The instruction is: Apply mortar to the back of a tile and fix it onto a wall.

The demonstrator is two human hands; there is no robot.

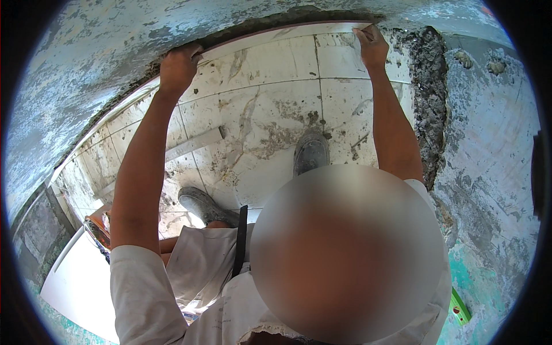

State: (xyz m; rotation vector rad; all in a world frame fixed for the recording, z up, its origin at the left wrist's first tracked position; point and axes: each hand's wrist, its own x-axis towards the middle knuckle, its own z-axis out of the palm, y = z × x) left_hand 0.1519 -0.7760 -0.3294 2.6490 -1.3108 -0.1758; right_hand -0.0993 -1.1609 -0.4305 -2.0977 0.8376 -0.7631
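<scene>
A long, thin pale strip (287, 29) with a reddish upper edge runs along the foot of the wall, bending with the lens. My left hand (179, 68) is closed at its upper edge, left of the middle. Near its right end, my right hand (374, 47) pinches the strip between thumb and fingers. Both arms reach far forward. Behind the strip, a dark rough groove (305, 14) shows in the wall base. Dirty white marbled tiles (270, 109) lie between my arms.
A short loose flat strip (195, 144) lies on the tiles near my left forearm. Broken rough mortar (428, 103) edges the floor at right, beside a patchy wall (483, 155). My grey shoes (311, 154) stand on the tiles. A green level-like tool (460, 307) sits lower right; a white panel (80, 287) lower left.
</scene>
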